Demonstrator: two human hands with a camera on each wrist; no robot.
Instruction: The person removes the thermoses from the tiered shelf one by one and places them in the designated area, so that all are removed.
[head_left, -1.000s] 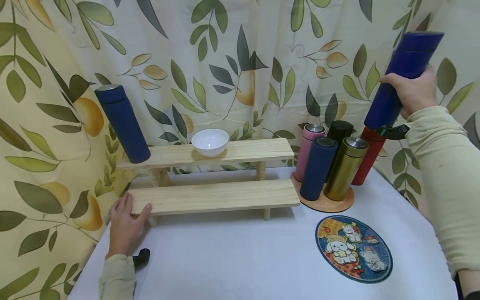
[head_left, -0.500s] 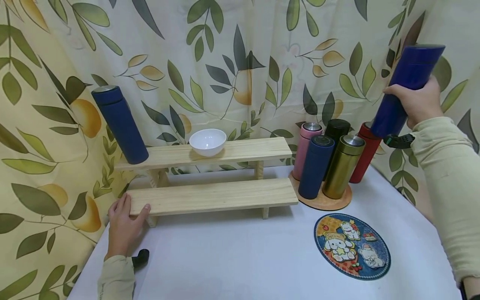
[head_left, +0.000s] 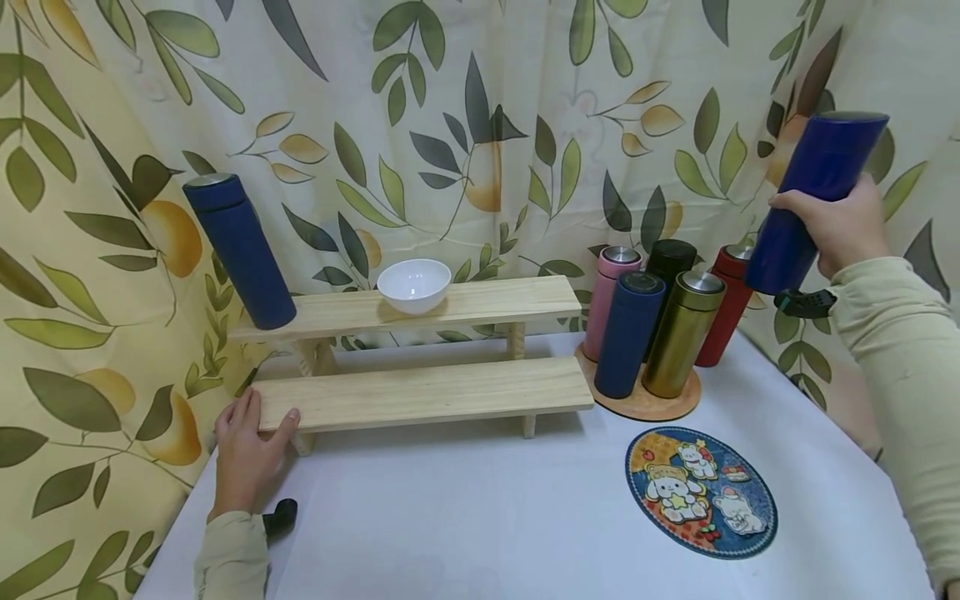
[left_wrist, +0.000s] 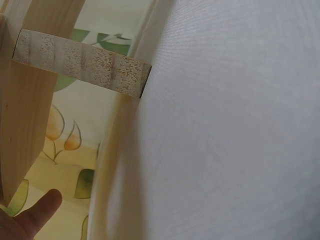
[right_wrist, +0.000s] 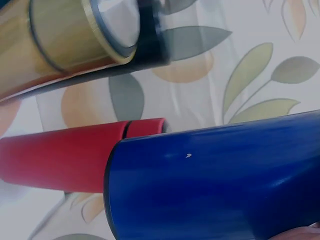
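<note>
My right hand grips a dark blue flask in the air at the far right, tilted, above and right of the red flask. In the right wrist view the blue flask fills the lower frame, with the red flask and the gold flask behind it. My left hand rests on the left end of the lower wooden shelf, fingers over its edge. A fingertip shows by the shelf's wood in the left wrist view.
Another blue flask and a white bowl stand on the upper shelf. Pink, black, blue and gold flasks crowd a round wooden stand. A cartoon coaster lies on the white table. Leaf-print curtain surrounds.
My right hand has lowered the blue flask and carried it slightly right, off the red flask's top. The left hand has stayed on the shelf.
</note>
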